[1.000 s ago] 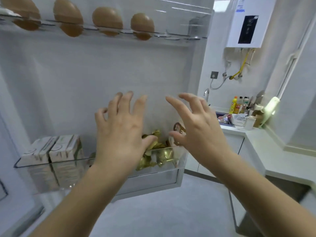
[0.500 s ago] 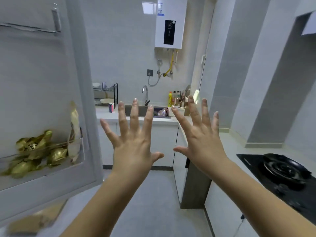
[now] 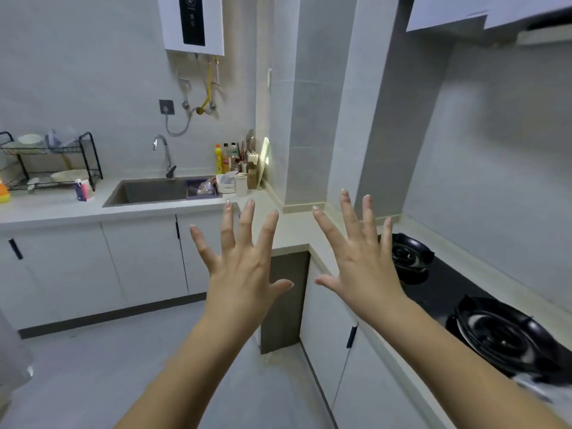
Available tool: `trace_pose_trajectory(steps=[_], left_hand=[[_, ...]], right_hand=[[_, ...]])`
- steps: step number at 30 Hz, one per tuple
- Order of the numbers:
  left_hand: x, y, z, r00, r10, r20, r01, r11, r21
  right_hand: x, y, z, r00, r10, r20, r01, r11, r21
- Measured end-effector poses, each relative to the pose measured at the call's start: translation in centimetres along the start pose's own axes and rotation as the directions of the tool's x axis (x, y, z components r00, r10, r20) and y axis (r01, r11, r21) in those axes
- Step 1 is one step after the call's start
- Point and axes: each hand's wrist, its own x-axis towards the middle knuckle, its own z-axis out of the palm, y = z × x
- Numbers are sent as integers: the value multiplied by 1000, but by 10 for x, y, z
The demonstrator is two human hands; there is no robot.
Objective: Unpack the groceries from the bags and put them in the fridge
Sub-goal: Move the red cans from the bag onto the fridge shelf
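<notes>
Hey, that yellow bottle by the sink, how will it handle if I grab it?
The yellow bottle stands tall and narrow, so a push would probably tip it. It looks like plastic, likely light and slightly squeezable. Other bottles crowd beside it, so it may knock them.

The bottle [image 3: 218, 159] is showing bright yellow, the dish rack [image 3: 90, 156] and stove [image 3: 448, 291] are showing black, the cabinets [image 3: 145, 258] plain white, the sink [image 3: 145, 190] dark grey.

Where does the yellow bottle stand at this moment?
In the head view the yellow bottle stands at the back of the counter, just right of the sink, beside other small bottles.
</notes>
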Motion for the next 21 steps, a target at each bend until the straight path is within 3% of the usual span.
trace_pose_trajectory(steps=[6,11,21], left_hand=[[54,68,70,984,176,37,-170,976,-135],[93,133,128,931,350,99,-322,919,-227],[90,273,205,710,681,177,-578,708,-407]], right_hand=[[-1,82,34,973,217,77,-205,969,-135],[-12,150,56,895,425,138,-393,895,-209],[-105,243,81,583,781,224,-720,624,-304]])
